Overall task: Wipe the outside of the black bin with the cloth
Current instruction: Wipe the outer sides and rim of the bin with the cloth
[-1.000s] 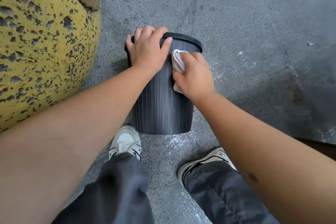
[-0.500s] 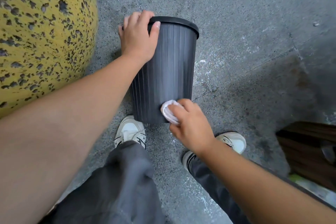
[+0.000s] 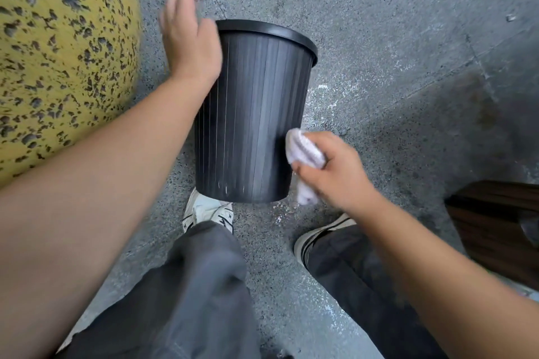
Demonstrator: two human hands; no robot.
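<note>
Wiping midway: right hand [image 3: 335,172] grips crumpled white cloth [image 3: 303,151] at ribbed black plastic bin's [image 3: 250,114] four o'clock; left hand [image 3: 189,35] relaxed, open, near ten o'clock rim; far side unseen.

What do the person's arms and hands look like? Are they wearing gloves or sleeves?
No gloves and no sleeves in view. The left hand and right hand are bare, and both forearms are bare as far as the picture shows. No watch, ring or bracelet is visible. The left hand is a little blurred.
</note>
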